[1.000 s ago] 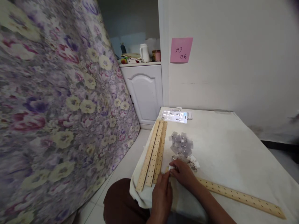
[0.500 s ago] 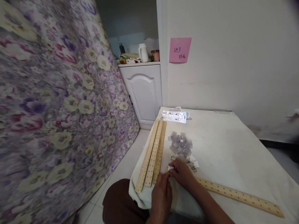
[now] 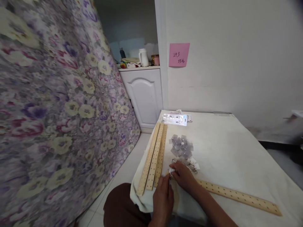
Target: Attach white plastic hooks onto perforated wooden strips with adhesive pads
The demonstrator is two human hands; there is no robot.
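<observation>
My left hand (image 3: pixel 163 196) and my right hand (image 3: pixel 182 177) meet near the table's front edge, fingers pinched close together. Between their fingertips shows a small white piece (image 3: pixel 171 170), too small to name exactly. My right fingers grip it; what my left fingertips hold is hidden. Under my hands passes a wooden strip with rows of holes (image 3: pixel 239 197), running out to the right. Just beyond my right hand lie small metal hooks or rings with white tags (image 3: pixel 193 166). Behind them is a pile of small greyish clear packets (image 3: pixel 181 147).
Several perforated wooden strips (image 3: pixel 155 157) lie side by side along the left of the cloth-covered table (image 3: pixel 220 142). A clear blister pack (image 3: pixel 174 119) rests at the far edge. A floral curtain (image 3: pixel 59 110) hangs at left; a white cabinet (image 3: pixel 144 94) stands behind.
The view has tilted slightly, so everything shifts a little left. My hands stay together around the small white piece, with barely any finger movement.
</observation>
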